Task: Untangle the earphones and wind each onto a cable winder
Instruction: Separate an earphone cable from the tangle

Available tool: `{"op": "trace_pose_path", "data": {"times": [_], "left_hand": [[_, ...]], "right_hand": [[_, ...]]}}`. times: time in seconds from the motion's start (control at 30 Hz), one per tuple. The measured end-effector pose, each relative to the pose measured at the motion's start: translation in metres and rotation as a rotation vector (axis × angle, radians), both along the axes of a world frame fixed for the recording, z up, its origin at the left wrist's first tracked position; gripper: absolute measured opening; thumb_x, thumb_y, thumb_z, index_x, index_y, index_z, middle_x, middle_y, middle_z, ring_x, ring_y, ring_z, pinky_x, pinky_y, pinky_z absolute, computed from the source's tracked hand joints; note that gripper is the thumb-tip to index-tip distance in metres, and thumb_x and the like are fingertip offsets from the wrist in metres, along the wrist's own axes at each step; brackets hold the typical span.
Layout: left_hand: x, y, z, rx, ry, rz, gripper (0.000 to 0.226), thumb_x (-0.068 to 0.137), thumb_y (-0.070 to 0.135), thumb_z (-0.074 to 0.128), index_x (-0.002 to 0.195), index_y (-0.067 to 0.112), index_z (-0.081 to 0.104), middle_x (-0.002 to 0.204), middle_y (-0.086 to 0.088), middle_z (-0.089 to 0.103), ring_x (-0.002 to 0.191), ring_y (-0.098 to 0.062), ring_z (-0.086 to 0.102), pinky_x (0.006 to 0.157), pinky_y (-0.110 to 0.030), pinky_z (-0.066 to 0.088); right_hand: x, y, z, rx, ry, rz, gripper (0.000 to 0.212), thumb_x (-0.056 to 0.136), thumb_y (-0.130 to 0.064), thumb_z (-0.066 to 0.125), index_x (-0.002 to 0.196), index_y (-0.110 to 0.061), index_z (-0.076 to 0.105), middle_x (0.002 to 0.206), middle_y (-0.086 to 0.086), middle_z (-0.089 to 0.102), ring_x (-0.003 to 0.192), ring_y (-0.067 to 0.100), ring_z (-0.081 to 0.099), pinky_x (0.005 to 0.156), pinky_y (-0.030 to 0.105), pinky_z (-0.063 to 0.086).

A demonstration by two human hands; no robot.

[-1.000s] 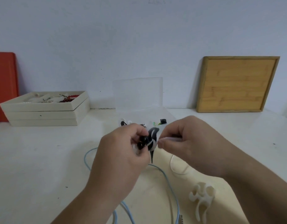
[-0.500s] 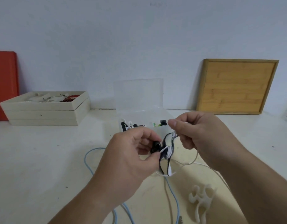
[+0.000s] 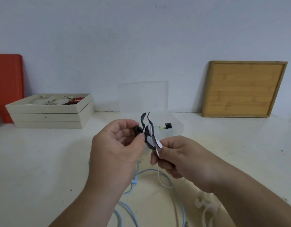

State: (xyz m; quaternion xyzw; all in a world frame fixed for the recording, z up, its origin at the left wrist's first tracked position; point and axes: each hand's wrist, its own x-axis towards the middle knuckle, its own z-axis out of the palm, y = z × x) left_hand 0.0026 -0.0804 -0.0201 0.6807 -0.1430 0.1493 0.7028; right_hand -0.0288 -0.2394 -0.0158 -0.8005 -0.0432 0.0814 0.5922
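Observation:
My left hand [image 3: 118,148] grips a black cable winder [image 3: 147,128] above the table, with white cable wrapped across its middle. My right hand [image 3: 179,159] pinches the white earphone cable [image 3: 158,145] just below and to the right of the winder. More of this white cable hangs under my right hand to the table. A light blue earphone cable [image 3: 157,171] lies in loose loops on the table beneath both hands. A white cable winder [image 3: 205,205] rests on the table at the lower right, partly hidden by my right forearm.
An open clear plastic box [image 3: 172,118] with small parts stands just behind my hands. Stacked cream trays [image 3: 49,115] sit at the back left beside a red board [image 3: 7,82]. A wooden tray [image 3: 243,89] leans on the wall at the back right.
My right hand has dropped from above the winder to below and right of it, taking the white cable round. The left hand has turned the black winder so that its prongs point up.

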Motion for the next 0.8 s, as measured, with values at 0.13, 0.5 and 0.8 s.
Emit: {"op": "trace_pose_path", "data": {"times": [0.13,0.5,0.8], "left_hand": [[-0.001,-0.002,0.0,0.042,-0.046,0.081,0.021,0.076,0.002,0.077,0.085,0.02,0.069,0.075,0.005,0.075,0.069,-0.009,0.071,0.063,-0.01,0.051],[-0.004,0.002,0.001,0.312,-0.228,0.139,0.029,0.073,0.003,0.078,0.081,0.03,0.068,0.076,0.017,0.07,0.073,-0.004,0.068,0.068,-0.011,0.052],[-0.007,0.0,-0.004,0.478,-0.248,-0.013,0.031,0.07,0.004,0.08,0.083,0.031,0.071,0.08,0.018,0.071,0.077,-0.001,0.069,0.074,-0.018,0.054]], "right_hand": [[-0.003,-0.001,0.002,-0.109,-0.008,0.032,0.037,0.106,-0.026,0.045,0.08,-0.012,0.068,0.058,-0.003,0.043,0.05,0.01,0.033,0.049,0.02,0.028],[-0.013,-0.012,0.023,-0.354,-0.214,0.08,0.032,0.101,-0.027,0.055,0.077,-0.015,0.073,0.051,-0.009,0.035,0.047,0.008,0.03,0.048,0.021,0.027],[-0.012,-0.023,0.028,-0.086,-0.322,-0.054,0.022,0.081,-0.03,0.062,0.073,-0.012,0.072,0.054,0.001,0.037,0.055,0.023,0.028,0.052,0.042,0.02]]}}
